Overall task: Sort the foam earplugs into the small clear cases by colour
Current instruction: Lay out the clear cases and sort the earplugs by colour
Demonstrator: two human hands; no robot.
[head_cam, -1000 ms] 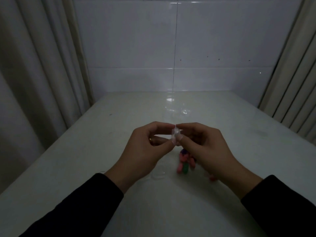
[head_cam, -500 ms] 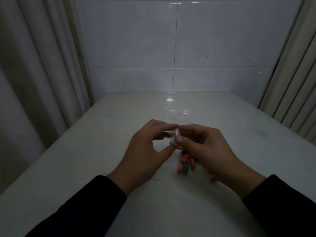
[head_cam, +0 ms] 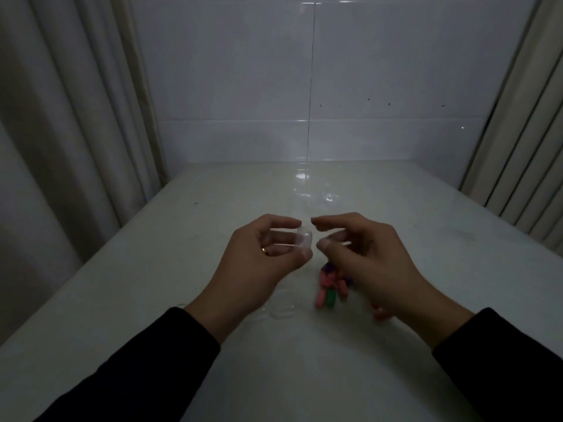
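Note:
My left hand [head_cam: 259, 269] pinches a small clear case [head_cam: 304, 240] between thumb and forefinger, held above the table. My right hand [head_cam: 371, 263] is just to its right, a small gap away, with finger and thumb closed on a faint clear piece [head_cam: 336, 236] that looks like the case's lid. Below the hands a small pile of foam earplugs [head_cam: 330, 287] lies on the table: pink, green and purple ones. One more pink earplug [head_cam: 380, 313] peeks out under my right wrist.
Clear case parts [head_cam: 281, 312] lie on the white table [head_cam: 152, 300] by my left wrist. More clear cases [head_cam: 313, 193] glint near the tiled back wall. Curtains hang at both sides.
My hands were pressed together on the clear case. They have now drawn apart, the left keeping the case and the right pulling away to the right.

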